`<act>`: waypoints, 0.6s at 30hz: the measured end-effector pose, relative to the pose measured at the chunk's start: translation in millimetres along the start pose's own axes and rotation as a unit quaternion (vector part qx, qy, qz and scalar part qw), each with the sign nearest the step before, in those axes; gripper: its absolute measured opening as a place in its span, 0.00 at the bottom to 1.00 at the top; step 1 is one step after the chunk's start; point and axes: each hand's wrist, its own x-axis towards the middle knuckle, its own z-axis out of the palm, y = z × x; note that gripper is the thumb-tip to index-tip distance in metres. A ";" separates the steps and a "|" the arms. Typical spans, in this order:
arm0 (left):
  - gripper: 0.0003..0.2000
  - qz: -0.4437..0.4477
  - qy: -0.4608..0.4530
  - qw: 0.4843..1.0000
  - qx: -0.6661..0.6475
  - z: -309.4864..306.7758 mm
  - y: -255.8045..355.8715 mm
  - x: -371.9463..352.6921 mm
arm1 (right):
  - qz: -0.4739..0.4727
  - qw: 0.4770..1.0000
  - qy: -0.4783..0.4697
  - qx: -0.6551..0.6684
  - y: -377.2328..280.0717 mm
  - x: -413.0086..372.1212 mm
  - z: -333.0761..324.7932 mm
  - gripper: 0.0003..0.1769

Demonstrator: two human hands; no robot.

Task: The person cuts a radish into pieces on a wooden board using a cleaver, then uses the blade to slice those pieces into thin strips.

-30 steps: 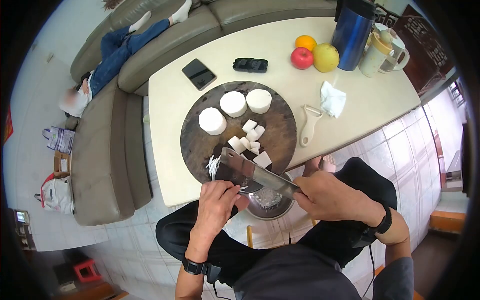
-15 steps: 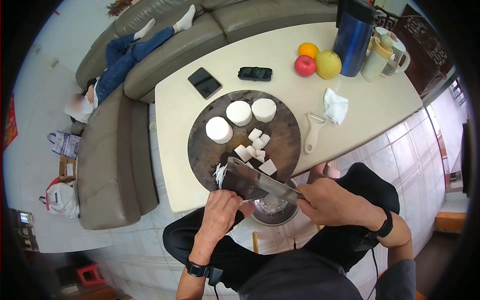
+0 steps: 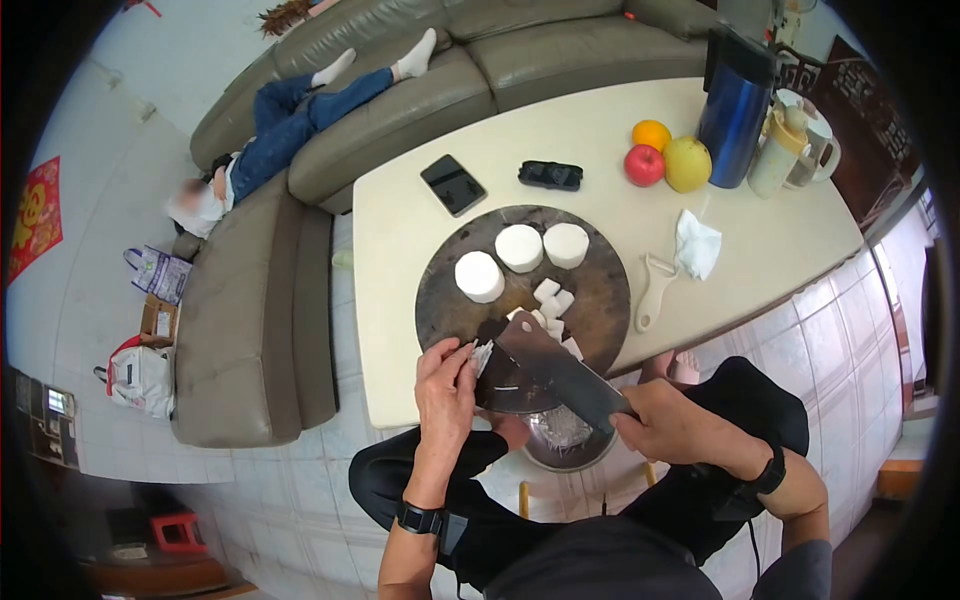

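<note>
right hand (image 3: 675, 425) clasping broad dark cleaver (image 3: 545, 365) | left hand (image 3: 447, 385) touching white shreds (image 3: 482, 356), grip unclear | three white rounds (image 3: 519, 247) lying on board (image 3: 450, 300)

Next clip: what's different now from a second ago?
The left hand has moved up from the edge of the board to push the white shreds against the cleaver, whose blade has swung over the cubes, hiding some. The right hand still grips the handle. The three round chunks and the peeler stayed put.
</note>
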 end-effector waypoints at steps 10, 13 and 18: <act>0.34 0.069 -0.114 0.990 0.055 -8.2 4.5 -5.1 | 0.078 0.990 -0.052 0.101 -8.1 3.7 9.3 0.10; 0.30 0.091 -0.080 0.991 0.060 0.4 -5.6 -8.8 | 0.088 0.991 -0.059 0.085 -5.6 3.7 11.9 0.11; 0.17 0.112 -0.002 0.992 0.063 15.1 -7.8 -8.4 | 0.078 0.989 -0.057 0.112 -0.2 0.0 21.2 0.13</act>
